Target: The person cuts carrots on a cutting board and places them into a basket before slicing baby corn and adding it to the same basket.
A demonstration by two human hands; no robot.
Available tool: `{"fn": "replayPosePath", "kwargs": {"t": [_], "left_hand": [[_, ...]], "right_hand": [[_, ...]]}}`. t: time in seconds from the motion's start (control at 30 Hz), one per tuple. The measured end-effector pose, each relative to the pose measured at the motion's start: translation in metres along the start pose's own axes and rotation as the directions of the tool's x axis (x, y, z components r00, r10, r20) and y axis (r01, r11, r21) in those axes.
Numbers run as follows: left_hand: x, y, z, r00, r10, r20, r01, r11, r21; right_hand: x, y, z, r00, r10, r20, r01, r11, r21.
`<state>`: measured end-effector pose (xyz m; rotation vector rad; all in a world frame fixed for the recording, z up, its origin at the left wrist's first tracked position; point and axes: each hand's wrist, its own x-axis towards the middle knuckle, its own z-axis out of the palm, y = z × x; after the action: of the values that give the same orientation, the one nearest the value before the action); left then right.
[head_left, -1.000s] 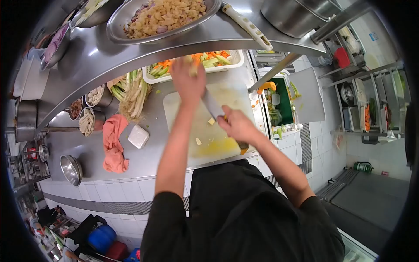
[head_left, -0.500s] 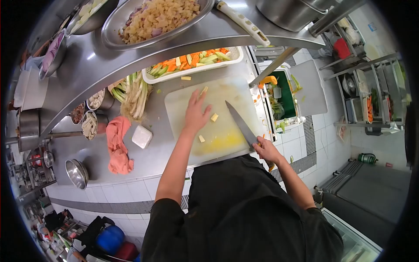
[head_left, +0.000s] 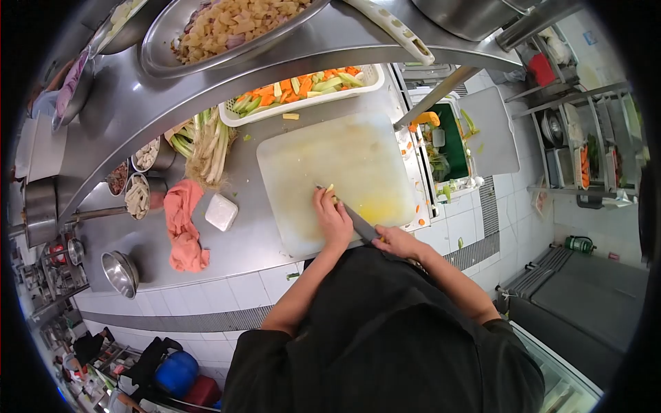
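My right hand (head_left: 399, 242) grips the handle of a kitchen knife (head_left: 361, 224). Its blade lies low over the white cutting board (head_left: 296, 155), pointing up and to the left. Against the blade is my left hand (head_left: 333, 219), its fingers bent and closed around small pale-yellow vegetable pieces (head_left: 330, 188). Only the ends of these pieces show at the fingertips; the rest is covered by the hand. A wet yellow stain marks the board right of the blade. Another yellow piece (head_left: 290, 116) lies on the steel counter beyond the board.
A white basket (head_left: 234, 122) of cut carrot and green vegetable stands behind the board. Spring onions (head_left: 206, 148), a pink cloth (head_left: 184, 227) and a white block (head_left: 221, 212) lie leftward. A steel shelf (head_left: 275, 69) overhangs the back. Right is a green-lined scrap bin (head_left: 449, 148).
My left hand has come back toward me and closed on the yellow pieces that lay scattered on the board. The knife has moved left, its blade now beside the left fingers.
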<state>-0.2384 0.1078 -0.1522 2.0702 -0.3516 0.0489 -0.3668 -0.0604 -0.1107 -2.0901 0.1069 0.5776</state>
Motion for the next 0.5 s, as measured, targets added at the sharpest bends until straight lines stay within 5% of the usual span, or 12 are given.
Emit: {"fn": "replayPosePath", "kwargs": {"t": [0.17, 0.23, 0.37, 0.47, 0.5], "left_hand": [[0.009, -0.001, 0.001, 0.991, -0.070, -0.115, 0.068, 0.998, -0.016], [0.037, 0.006, -0.003, 0.975, 0.108, -0.194, -0.117, 0.993, -0.032], [0.180, 0.078, -0.030, 0.892, 0.382, -0.240, -0.403, 0.914, -0.042], [0.293, 0.084, -0.036, 0.931, 0.343, -0.127, -0.352, 0.935, -0.052], [0.321, 0.071, -0.035, 0.885, 0.440, -0.151, -0.434, 0.898, 0.071]], "right_hand": [[0.013, -0.020, 0.006, 0.996, 0.055, 0.072, -0.066, 0.983, 0.170], [0.019, -0.056, -0.018, 0.997, 0.070, 0.028, -0.074, 0.983, 0.167], [0.060, -0.116, -0.075, 0.964, 0.024, -0.265, 0.018, 0.988, 0.156], [0.076, -0.160, -0.122, 0.915, 0.127, -0.382, -0.034, 0.970, 0.241], [0.069, -0.160, -0.124, 0.911, 0.137, -0.388, -0.039, 0.967, 0.251]]}}
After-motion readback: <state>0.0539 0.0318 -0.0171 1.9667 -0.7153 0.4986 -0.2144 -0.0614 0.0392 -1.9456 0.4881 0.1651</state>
